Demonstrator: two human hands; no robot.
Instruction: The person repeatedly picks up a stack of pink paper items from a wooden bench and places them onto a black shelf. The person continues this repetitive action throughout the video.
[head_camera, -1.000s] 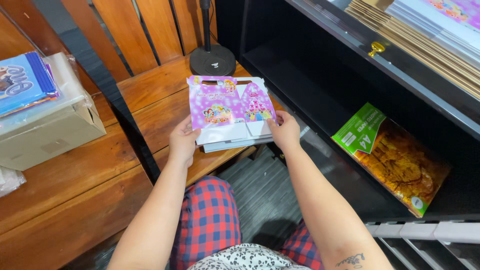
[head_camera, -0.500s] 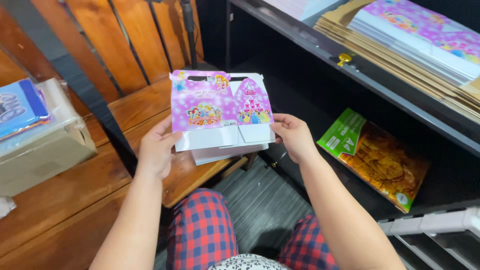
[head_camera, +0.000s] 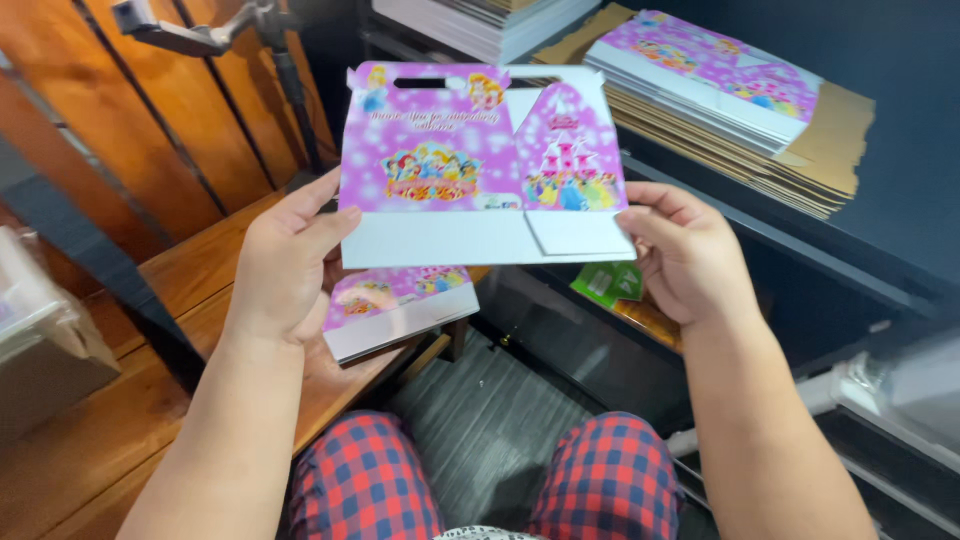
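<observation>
Carton blank (head_camera: 480, 165), flat, printed card, held up between both hands at chest height above the lap. Judged light and thin, stiff enough to stay flat when pinched at its two ends, yet easy to crease or dent at the corners; glossy print likely a little slick. Best taken at the plain white bottom margin and side edges, clear of the scored folds and the handle slot.

Left hand (head_camera: 285, 265): thumb over the front of the lower left corner, fingers behind, gripping the blank.

Right hand (head_camera: 690, 255): thumb on the lower right edge, fingers curled behind, likewise gripping it.

Appearance: pink-purple face with cartoon figures, a castle panel with a peaked top on the right, an oblong handle cut-out along the top edge, a white band below with a folded flap.

Below the left hand: second flat blank (head_camera: 400, 305) of the same print, lying on the wooden table (head_camera: 190, 280).

Beyond the right hand: dark shelf (head_camera: 790, 240) carrying a stack of blanks (head_camera: 720, 90) over brown card sheets.
</observation>
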